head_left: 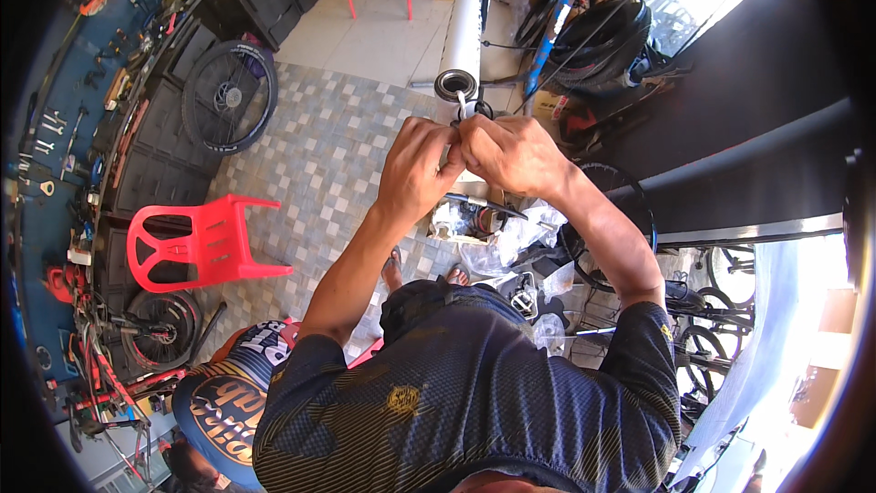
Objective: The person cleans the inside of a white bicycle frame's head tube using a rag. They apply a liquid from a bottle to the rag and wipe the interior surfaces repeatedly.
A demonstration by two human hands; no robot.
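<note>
A white bicycle frame (464,32) stands in front of me, the round open end of its head tube (455,84) facing up toward me. Out of that opening a thin white strip (463,103) runs down to my fingertips. Beside it a short black cable loop (484,110) curves. My left hand (418,169) and my right hand (511,155) meet just below the tube, both closed in a pinch with fingertips touching. What lies between the fingers is mostly hidden by them.
A red plastic chair (205,242) and a bicycle wheel (230,96) are at left, near black drawers and a tool wall (55,119). Another person (233,393) is low at the left. A blue bicycle frame (558,23) and tyres (598,41) stand at right; plastic wrapping (497,251) lies below my hands.
</note>
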